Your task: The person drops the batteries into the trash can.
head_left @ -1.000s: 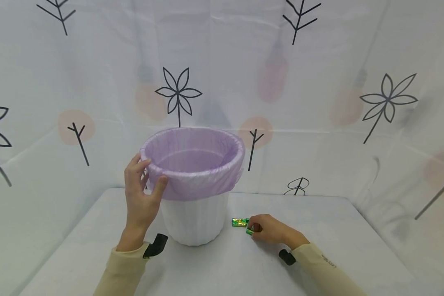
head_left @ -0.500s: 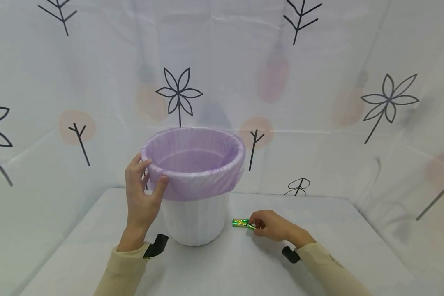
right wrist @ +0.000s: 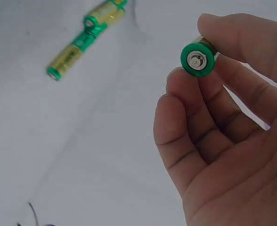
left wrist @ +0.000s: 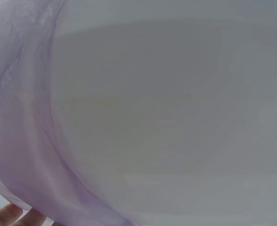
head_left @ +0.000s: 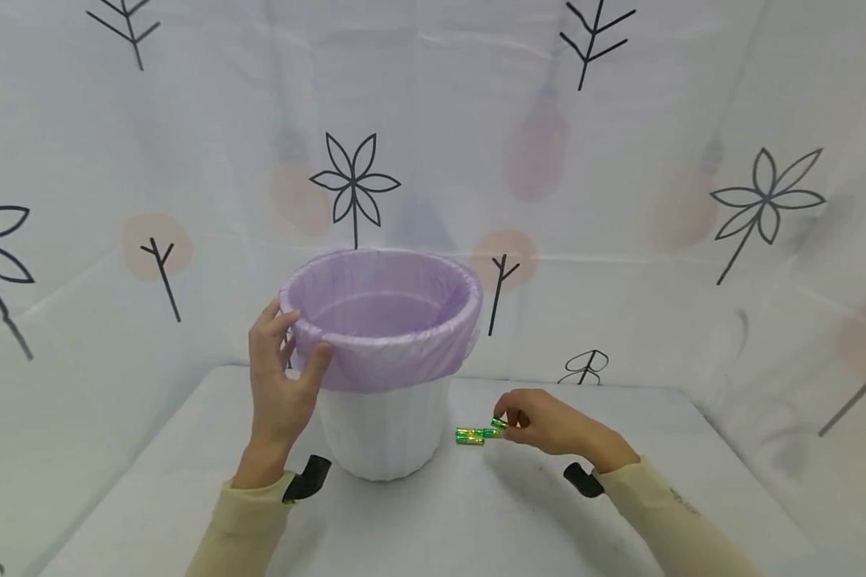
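A white waste bin lined with a purple bag stands upright on the table. My left hand holds the bin's near left rim over the liner, thumb in front and fingers along the side. In the left wrist view only its fingertips show, below the purple film. Between thumb and fingertips my right hand pinches a green and gold battery, its metal end facing the wrist camera. Just left of and below that hand, matching batteries lie close together on the table, to the right of the bin.
The white-covered table reaches back to a pale hanging cloth printed with flowers and twigs. Cloth also hangs along both sides. Black wrist mounts show at both cuffs.
My right hand has lifted the battery and moved up and right from the other batteries, uncovering more of them. The left hand stays on the bin. The head view shifts slightly.
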Available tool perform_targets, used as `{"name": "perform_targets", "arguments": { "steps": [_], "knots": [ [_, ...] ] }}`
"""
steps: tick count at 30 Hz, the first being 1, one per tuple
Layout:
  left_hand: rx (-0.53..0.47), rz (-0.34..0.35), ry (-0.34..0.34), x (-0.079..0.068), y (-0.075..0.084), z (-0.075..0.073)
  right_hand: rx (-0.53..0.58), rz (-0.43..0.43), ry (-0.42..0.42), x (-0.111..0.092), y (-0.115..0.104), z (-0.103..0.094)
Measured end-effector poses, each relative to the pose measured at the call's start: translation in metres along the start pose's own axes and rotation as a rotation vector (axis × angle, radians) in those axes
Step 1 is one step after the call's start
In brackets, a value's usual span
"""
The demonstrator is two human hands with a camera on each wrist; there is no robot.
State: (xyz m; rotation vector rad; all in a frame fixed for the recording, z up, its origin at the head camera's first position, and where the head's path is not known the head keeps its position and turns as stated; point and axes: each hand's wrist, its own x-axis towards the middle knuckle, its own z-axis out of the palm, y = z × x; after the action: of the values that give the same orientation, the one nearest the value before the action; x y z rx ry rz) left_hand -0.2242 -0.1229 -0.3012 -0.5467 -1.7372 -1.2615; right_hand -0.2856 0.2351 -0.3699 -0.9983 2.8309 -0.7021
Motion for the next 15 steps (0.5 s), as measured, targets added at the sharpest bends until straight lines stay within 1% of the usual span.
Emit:
{"name": "perform_targets", "arguments": {
  "steps": [9, 15],
  "knots": [
    [-0.001, 0.005, -0.002, 0.001, 0.000, 0.000, -0.056, -0.052, 0.039, -0.004, -0.027, -0.046],
    [0.004, -0.002, -0.001, 0.000, 0.000, 0.001, -0.106, -0.080, 0.088, -0.004, -0.042, -0.074]
  ]
}}
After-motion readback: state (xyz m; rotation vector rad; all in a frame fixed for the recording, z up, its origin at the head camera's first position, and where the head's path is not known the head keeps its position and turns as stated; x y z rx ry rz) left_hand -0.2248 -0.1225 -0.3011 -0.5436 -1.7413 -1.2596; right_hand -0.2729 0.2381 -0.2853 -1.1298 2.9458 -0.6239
